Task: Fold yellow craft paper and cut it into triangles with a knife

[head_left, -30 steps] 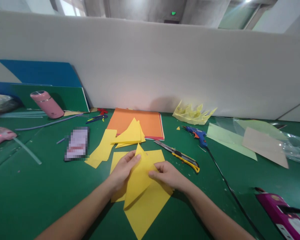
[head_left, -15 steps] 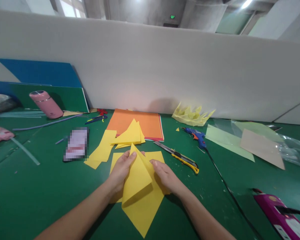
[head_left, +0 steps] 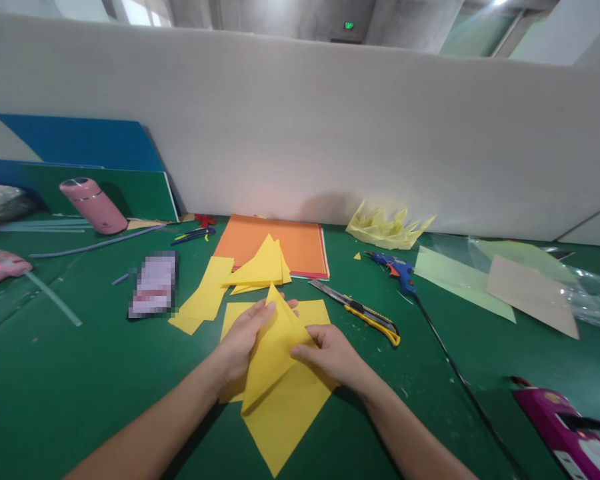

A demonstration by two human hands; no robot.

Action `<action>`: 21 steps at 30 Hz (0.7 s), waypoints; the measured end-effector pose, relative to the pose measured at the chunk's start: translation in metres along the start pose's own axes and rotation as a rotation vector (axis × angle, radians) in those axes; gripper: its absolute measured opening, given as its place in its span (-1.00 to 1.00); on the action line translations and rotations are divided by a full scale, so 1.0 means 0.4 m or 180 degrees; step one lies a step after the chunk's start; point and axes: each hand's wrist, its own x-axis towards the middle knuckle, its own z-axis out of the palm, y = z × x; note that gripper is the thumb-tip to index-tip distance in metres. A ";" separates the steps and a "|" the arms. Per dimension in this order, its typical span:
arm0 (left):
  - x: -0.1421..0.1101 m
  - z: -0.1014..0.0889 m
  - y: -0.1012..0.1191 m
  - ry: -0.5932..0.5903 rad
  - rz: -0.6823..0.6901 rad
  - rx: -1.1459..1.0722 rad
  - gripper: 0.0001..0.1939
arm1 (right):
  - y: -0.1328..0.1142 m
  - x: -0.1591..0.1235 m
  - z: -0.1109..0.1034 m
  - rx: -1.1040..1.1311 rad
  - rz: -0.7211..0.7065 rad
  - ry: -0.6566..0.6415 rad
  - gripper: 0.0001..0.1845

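Between my hands is a yellow paper sheet (head_left: 280, 407), its upper part folded over into a pointed flap. My left hand (head_left: 243, 340) grips the left edge near the peak, thumb on top. On the flap's right side my right hand (head_left: 327, 353) pinches the paper, thumb in front. Beneath lies more yellow paper (head_left: 316, 311), partly covered by the held sheet and my hands. Just beyond my hands, folded yellow pieces (head_left: 263, 265) rest on a stack of orange paper (head_left: 300, 243). Yellow strips (head_left: 210, 290) lie to the left.
On the right are a utility knife (head_left: 363, 313) with its blade out, a blue glue gun (head_left: 395, 269), a pale yellow paper crown (head_left: 387, 229) and a magenta power strip (head_left: 560, 427). At left are a phone (head_left: 154, 285), a pink bottle (head_left: 94, 205) and a pink glue gun (head_left: 3, 268).
My right thumb has moved left onto the front of the folded flap, and the flap's right corner is now held in that hand. The left hand keeps its grip.
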 end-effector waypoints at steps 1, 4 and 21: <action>0.000 -0.003 0.002 -0.0097 -0.0023 0.0052 -0.64 | -0.001 0.000 -0.002 0.0000 0.0007 -0.0031 -0.58; -0.002 -0.009 0.007 -0.0269 -0.0111 0.0205 -0.60 | -0.004 -0.003 -0.007 0.0042 0.0035 -0.0133 -0.54; -0.007 0.003 -0.008 0.0233 0.0040 0.0496 -0.62 | -0.007 0.001 0.000 -0.0124 -0.0165 0.0391 -0.54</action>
